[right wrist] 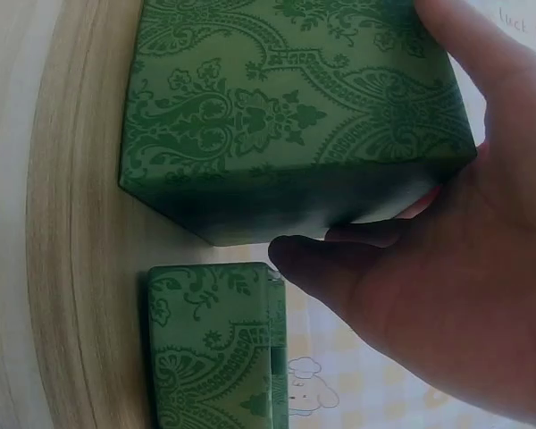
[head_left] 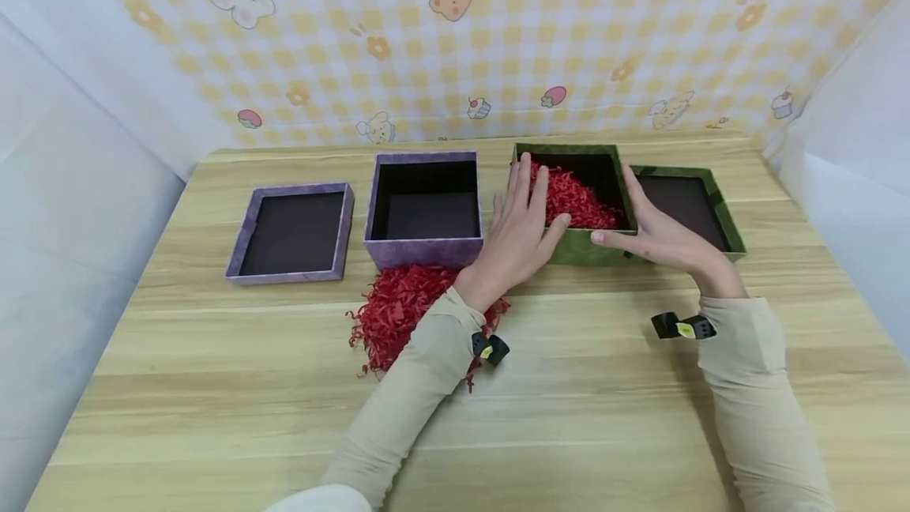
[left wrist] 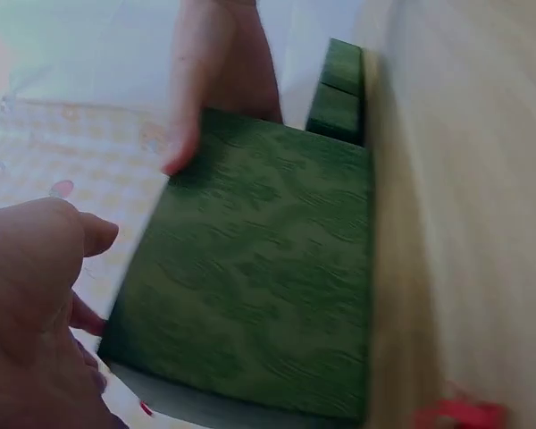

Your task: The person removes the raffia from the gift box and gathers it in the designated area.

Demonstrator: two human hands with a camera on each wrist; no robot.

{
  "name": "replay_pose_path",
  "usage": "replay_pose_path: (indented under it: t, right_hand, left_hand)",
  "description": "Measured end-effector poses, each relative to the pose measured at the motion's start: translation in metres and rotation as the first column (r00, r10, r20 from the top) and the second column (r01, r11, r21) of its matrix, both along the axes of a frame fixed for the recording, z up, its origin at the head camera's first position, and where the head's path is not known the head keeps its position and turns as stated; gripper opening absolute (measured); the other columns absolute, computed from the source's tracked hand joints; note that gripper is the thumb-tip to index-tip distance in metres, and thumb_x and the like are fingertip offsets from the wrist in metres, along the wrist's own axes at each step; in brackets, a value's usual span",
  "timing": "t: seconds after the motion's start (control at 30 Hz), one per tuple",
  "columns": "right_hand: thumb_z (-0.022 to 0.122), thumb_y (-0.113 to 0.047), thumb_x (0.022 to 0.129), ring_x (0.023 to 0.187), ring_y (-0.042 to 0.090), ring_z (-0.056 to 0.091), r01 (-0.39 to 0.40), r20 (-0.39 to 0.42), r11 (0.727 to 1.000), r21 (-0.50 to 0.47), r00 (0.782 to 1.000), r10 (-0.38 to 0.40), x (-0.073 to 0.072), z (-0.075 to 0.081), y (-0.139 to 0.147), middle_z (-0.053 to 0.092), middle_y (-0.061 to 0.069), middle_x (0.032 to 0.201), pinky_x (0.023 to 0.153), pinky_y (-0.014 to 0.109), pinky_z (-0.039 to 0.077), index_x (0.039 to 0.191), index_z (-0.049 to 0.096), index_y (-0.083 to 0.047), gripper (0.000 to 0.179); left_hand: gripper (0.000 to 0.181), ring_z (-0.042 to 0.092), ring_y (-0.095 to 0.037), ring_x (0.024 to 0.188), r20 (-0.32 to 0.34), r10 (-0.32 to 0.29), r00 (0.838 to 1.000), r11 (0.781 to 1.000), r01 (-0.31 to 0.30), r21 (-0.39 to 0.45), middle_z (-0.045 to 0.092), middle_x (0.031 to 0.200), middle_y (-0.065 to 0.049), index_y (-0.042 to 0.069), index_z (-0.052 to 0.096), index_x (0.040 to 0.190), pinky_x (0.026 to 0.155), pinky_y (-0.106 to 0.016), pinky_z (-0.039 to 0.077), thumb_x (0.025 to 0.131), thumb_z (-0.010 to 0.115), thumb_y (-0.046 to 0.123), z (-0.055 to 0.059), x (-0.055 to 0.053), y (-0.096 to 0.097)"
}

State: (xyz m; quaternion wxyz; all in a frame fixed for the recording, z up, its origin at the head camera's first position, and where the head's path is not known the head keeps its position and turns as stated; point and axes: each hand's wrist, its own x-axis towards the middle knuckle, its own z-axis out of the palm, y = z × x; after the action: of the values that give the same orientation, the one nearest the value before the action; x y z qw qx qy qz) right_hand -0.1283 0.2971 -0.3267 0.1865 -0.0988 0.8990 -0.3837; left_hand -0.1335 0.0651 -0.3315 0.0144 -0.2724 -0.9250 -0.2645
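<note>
A green patterned box [head_left: 590,250] stands at the back right of the table, its top uncovered, with red shredded paper [head_left: 574,200] inside, heaped toward the left and front. My left hand [head_left: 508,239] lies along the box's left side, fingers stretched out and thumb near the front rim. At the front right corner is my right hand [head_left: 668,239], its thumb by the front rim and its fingers extended along the right wall. The right wrist view shows the thumb and fingers spread beside the box. Next to it lies the upturned green lid [right wrist: 210,349].
A purple box [head_left: 426,251], uncovered and dark inside, stands left of the green one. Further left is its upturned purple lid [head_left: 284,276]. A pile of red shredded paper [head_left: 398,306] lies before the purple box, partly under my left forearm. A checked cloth [head_left: 426,46] hangs behind.
</note>
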Motion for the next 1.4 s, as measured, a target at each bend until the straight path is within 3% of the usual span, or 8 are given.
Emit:
replay_pose_path:
  t: [0.13,0.27,0.47,0.57,0.8,1.0,1.17,1.4]
  right_hand:
    - [0.055,-0.043,0.091,0.136,0.020,-0.015,-0.015,0.001,1.000,-0.017,1.000,0.015,0.000,0.002,0.001,-0.028,-0.013,0.145,0.104,0.061,0.008,0.135,-0.027,-0.045,0.094]
    - [0.053,-0.043,0.092,0.136,0.019,-0.016,-0.021,0.006,0.999,-0.036,1.000,0.021,0.000,0.003,0.002,-0.029,-0.015,0.145,0.105,0.060,0.007,0.135,-0.027,-0.045,0.091]
    - [0.054,-0.043,0.092,0.137,0.021,-0.013,-0.028,0.010,0.998,-0.052,1.000,0.029,0.000,-0.002,0.001,-0.028,-0.014,0.146,0.105,0.059,0.009,0.136,-0.027,-0.044,0.092]
    - [0.054,-0.045,0.092,0.137,0.019,-0.013,-0.028,0.007,0.998,-0.049,1.000,0.028,-0.001,-0.005,0.001,-0.028,-0.013,0.146,0.106,0.057,0.008,0.136,-0.027,-0.044,0.092]
    - [0.056,-0.043,0.091,0.137,0.020,-0.013,-0.035,-0.007,0.999,-0.029,0.999,0.035,-0.002,-0.004,0.003,-0.028,-0.010,0.147,0.106,0.057,0.009,0.137,-0.028,-0.040,0.095]
    - [0.056,-0.037,0.093,0.138,0.023,-0.013,-0.025,0.011,1.000,-0.012,1.000,0.025,0.005,0.009,-0.003,-0.028,-0.004,0.148,0.106,0.056,0.008,0.139,-0.028,-0.033,0.096]
    - [0.056,-0.035,0.093,0.137,0.024,-0.013,-0.015,0.027,1.000,-0.017,1.000,0.016,0.012,0.022,-0.010,-0.028,-0.003,0.148,0.107,0.056,0.008,0.140,-0.028,-0.030,0.096]
    - [0.055,-0.041,0.092,0.137,0.021,-0.013,-0.029,0.008,1.000,-0.004,1.000,0.029,0.000,0.000,0.002,-0.029,-0.011,0.146,0.106,0.056,0.009,0.136,-0.029,-0.040,0.095]
  left_hand:
    - [0.059,-0.006,-0.024,0.140,0.004,-0.091,0.996,0.983,0.091,-0.162,0.000,0.155,-0.013,0.013,0.021,0.149,0.109,-0.050,0.010,0.099,0.037,0.040,0.035,-0.010,0.010]
    - [0.055,0.007,-0.020,0.140,0.105,-0.193,0.976,0.913,0.217,-0.344,0.017,0.153,-0.008,0.020,0.031,0.147,0.110,-0.043,0.017,0.097,0.048,0.034,0.062,-0.034,0.026]
    - [0.067,0.026,-0.018,0.135,0.312,-0.296,0.903,0.768,0.420,-0.484,0.031,0.148,-0.002,0.018,0.031,0.146,0.106,-0.033,0.027,0.089,0.061,0.035,0.052,-0.067,0.043]
    - [0.073,0.024,-0.021,0.136,0.379,-0.264,0.887,0.736,0.439,-0.515,0.029,0.149,-0.001,0.022,0.027,0.148,0.107,-0.046,0.023,0.087,0.062,0.041,0.039,-0.075,0.046]
    - [0.068,0.018,-0.032,0.137,0.384,-0.148,0.911,0.697,0.372,-0.614,0.019,0.153,-0.005,0.034,0.018,0.149,0.105,-0.058,0.017,0.092,0.054,0.043,0.014,-0.080,0.056]
    - [0.049,0.018,-0.035,0.136,0.385,-0.077,0.920,0.724,0.317,-0.613,0.017,0.152,-0.006,0.039,0.021,0.147,0.104,-0.047,0.026,0.102,0.036,0.028,-0.001,-0.075,0.068]
    - [0.045,0.027,-0.037,0.131,0.309,-0.088,0.947,0.720,0.274,-0.637,0.025,0.148,-0.009,0.036,0.029,0.146,0.100,-0.044,0.033,0.103,0.034,0.024,-0.005,-0.074,0.074]
    - [0.032,0.055,-0.022,0.107,0.136,-0.165,0.977,0.668,0.212,-0.713,0.055,0.123,-0.002,0.026,0.057,0.127,0.083,-0.036,0.048,0.101,0.040,0.017,-0.007,-0.075,0.075]
